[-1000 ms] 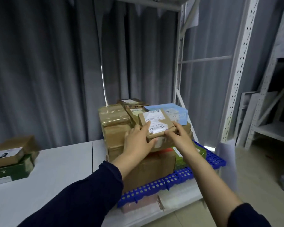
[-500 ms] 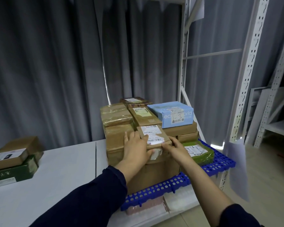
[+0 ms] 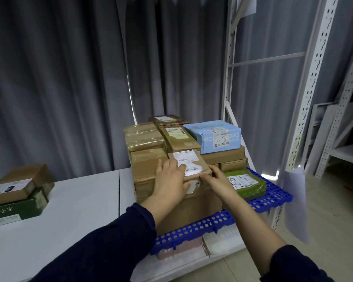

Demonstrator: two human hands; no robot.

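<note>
I have a small parcel of brown card with a white label lying on top of the stack of parcels, on the big carton at the near side. My left hand lies flat over its left part; the fingers are straight and slightly spread, pressing on the top and on the near left of the label, with nothing closed in them. My right hand is at the parcel's near right corner. Its fingers are bent round the right edge and the thumb sits on the near edge just below the label, so the corner is pinched between them.

Just beyond the small parcel lies a second labelled brown parcel, and to the left of that one a tape-wrapped parcel. To the far right a light blue box sits on flat brown cartons. A green parcel lies low on the right, just beside my right wrist. The whole stack stands on a blue perforated pallet.

To the left is the white surface, where a brown box rests on a dark green box at the far left edge. A grey curtain hangs behind, and a white shelf rack stands to the right.
</note>
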